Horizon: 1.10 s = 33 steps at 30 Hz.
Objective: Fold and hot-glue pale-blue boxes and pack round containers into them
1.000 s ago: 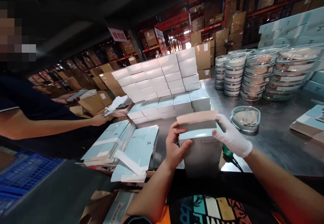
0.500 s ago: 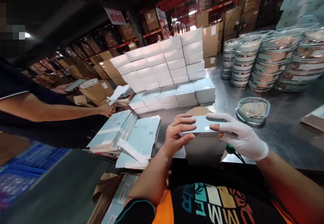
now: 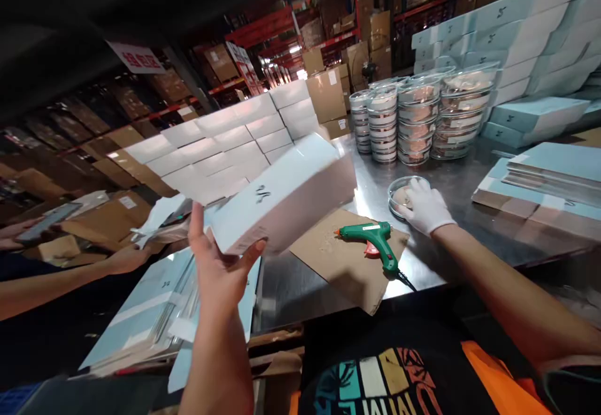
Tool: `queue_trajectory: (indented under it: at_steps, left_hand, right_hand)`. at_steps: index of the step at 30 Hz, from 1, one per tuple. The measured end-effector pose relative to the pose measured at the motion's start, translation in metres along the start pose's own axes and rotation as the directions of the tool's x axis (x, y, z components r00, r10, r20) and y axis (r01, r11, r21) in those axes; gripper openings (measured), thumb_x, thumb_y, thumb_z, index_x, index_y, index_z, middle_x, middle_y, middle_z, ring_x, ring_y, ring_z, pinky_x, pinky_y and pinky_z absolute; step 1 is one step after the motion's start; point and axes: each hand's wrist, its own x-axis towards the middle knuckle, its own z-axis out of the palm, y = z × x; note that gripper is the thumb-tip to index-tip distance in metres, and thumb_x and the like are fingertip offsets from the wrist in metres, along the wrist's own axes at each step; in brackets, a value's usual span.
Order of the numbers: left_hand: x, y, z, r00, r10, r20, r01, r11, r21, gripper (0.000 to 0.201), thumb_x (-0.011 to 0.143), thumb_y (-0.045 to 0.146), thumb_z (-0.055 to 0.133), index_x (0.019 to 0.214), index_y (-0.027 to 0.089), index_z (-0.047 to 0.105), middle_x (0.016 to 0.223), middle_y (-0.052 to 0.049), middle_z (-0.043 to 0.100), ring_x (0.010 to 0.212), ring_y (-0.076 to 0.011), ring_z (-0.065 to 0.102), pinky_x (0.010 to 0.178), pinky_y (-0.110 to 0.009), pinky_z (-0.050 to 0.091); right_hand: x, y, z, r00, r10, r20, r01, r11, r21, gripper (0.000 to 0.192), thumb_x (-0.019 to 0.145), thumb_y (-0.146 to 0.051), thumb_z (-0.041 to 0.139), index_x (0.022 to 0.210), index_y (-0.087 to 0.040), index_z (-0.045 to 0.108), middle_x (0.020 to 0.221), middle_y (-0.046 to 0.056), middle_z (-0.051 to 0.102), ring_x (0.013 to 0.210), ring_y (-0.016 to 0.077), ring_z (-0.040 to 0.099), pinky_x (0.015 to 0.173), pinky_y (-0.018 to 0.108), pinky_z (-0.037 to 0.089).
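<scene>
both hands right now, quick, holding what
Left hand: closed on one end of a pale box.
Right hand: gloved, at the glass dish; whether gripping it cannot be told.

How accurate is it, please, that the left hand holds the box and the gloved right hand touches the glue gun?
Partly wrong: in the head view, the right hand touches the glass dish, not the glue gun; the left hand holds the box.

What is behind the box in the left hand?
Behind the box, stacked white boxes are partly visible. Their lower right part is covered and cannot be seen.
</scene>
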Motion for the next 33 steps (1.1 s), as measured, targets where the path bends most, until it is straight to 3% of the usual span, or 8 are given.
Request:
queue_trajectory:
  at_steps: [3,6,13,15,18,22,27,33]
  left_hand:
    - [-0.021,-0.039,0.012,0.956,-0.282,0.080,0.292,0.938,-0.185,0.122,0.055,0.037,0.100,0.162,0.025,0.042,0.152,-0.015,0.059,0.123,-0.0308,0.067,0.095,-0.039,0.061]
    - [-0.057,-0.066,0.035,0.859,-0.477,0.186,0.511,0.822,-0.250,0.113,0.054,0.032,0.098,0.155,0.026,0.047,0.145,-0.013,0.064,0.112,-0.0265,0.070,0.089,-0.034,0.060]
    - [-0.099,-0.088,0.051,0.832,-0.498,0.244,0.544,0.821,-0.175,0.102,0.060,0.037,0.095,0.151,0.025,0.051,0.140,-0.011,0.067,0.117,-0.0270,0.067,0.101,-0.038,0.055]
    - [-0.105,-0.091,0.054,0.813,-0.501,0.296,0.561,0.811,-0.168,0.101,0.060,0.037,0.095,0.150,0.024,0.052,0.138,-0.011,0.067,0.113,-0.0266,0.068,0.098,-0.039,0.056]
    - [-0.118,-0.095,0.062,0.759,-0.499,0.418,0.599,0.787,-0.148,0.096,0.055,0.039,0.098,0.140,0.021,0.059,0.125,-0.012,0.072,0.106,-0.0289,0.070,0.093,-0.043,0.058]
    - [-0.135,-0.100,0.074,0.715,-0.490,0.499,0.595,0.801,-0.066,0.074,0.052,0.049,0.101,0.112,0.019,0.070,0.105,-0.011,0.076,0.102,-0.0324,0.071,0.094,-0.048,0.058]
    - [-0.144,-0.107,0.079,0.749,-0.450,0.486,0.566,0.816,-0.116,0.082,0.056,0.048,0.101,0.124,0.018,0.064,0.121,-0.013,0.073,0.119,-0.0344,0.067,0.105,-0.049,0.055]
    - [-0.134,-0.090,0.072,0.916,-0.301,0.267,0.352,0.921,-0.169,0.092,0.066,0.069,0.092,0.137,0.021,0.058,0.126,-0.015,0.068,0.120,-0.0339,0.065,0.106,-0.050,0.054]
  right_hand:
    - [0.001,0.039,-0.003,0.994,0.082,-0.074,-0.084,0.996,-0.023,0.027,0.088,-0.034,0.078,0.068,-0.024,0.061,0.119,0.021,0.077,0.138,0.0460,0.057,0.123,0.074,0.031]
    - [-0.002,0.038,-0.015,0.980,0.107,-0.166,-0.107,0.994,0.012,0.021,0.093,-0.030,0.069,0.074,-0.025,0.063,0.106,0.019,0.078,0.126,0.0423,0.066,0.120,0.072,0.036]
    - [-0.004,-0.065,-0.088,0.877,0.049,-0.478,0.186,0.882,0.432,0.032,0.091,-0.058,0.077,0.099,-0.028,0.070,0.117,0.011,0.080,0.113,0.0317,0.076,0.107,0.052,0.059]
    - [-0.009,-0.099,-0.101,0.910,0.045,-0.413,0.205,0.816,0.540,0.036,0.086,-0.065,0.082,0.099,-0.032,0.073,0.110,0.005,0.081,0.105,0.0305,0.077,0.103,0.053,0.061]
    - [-0.020,-0.137,-0.098,0.996,-0.076,-0.050,0.091,0.824,0.559,0.043,0.084,-0.071,0.080,0.090,-0.029,0.078,0.104,0.005,0.081,0.099,0.0310,0.077,0.096,0.054,0.063]
    - [-0.039,-0.157,-0.073,0.931,-0.353,0.099,0.281,0.861,0.425,0.028,0.091,-0.055,0.078,0.101,-0.029,0.081,0.122,0.008,0.078,0.121,0.0331,0.072,0.112,0.053,0.058]
    - [-0.062,-0.135,-0.044,0.934,-0.358,0.004,0.310,0.813,0.492,0.074,0.095,-0.056,0.076,0.160,-0.035,0.050,0.166,0.009,0.052,0.152,0.0368,0.052,0.129,0.056,0.042]
    - [-0.096,-0.107,0.017,0.977,-0.214,0.013,0.175,0.830,0.529,0.066,0.099,-0.057,0.070,0.155,-0.024,0.055,0.166,0.018,0.050,0.153,0.0366,0.051,0.127,0.056,0.043]
